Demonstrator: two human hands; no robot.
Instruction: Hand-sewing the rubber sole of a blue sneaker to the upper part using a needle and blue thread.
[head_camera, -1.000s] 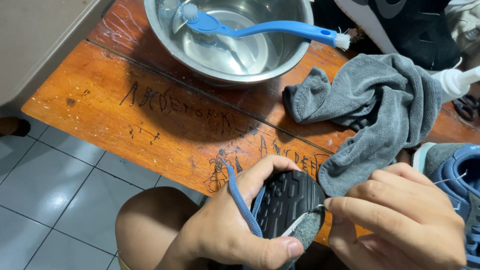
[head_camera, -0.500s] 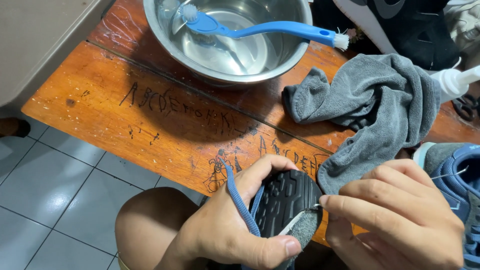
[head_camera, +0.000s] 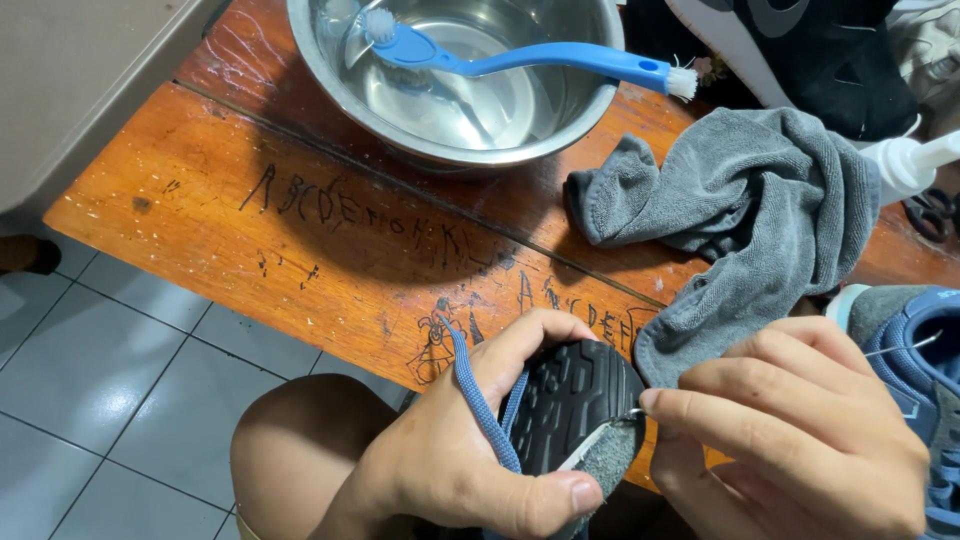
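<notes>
Gripping a dark-soled sneaker (head_camera: 575, 410) sole-up at the counter (head_camera: 330, 240) edge, the left hand (head_camera: 460, 450) is curling tight around it, blue lace (head_camera: 478, 400) trailing over the thumb. Right hand (head_camera: 790, 440) is pinching a thin metal pick (head_camera: 634, 412) against the sole. Gray towel (head_camera: 740, 210) and a steel bowl (head_camera: 450, 80) holding a blue brush (head_camera: 520, 58) are sitting behind.

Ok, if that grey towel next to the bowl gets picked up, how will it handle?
The grey towel lies crumpled in soft folds, so it would probably hang limp and droop from one corner. It looks thick, so possibly heavyish if damp. One edge hangs over the bench edge near the shoe, so pulling may drag it across that.
</notes>
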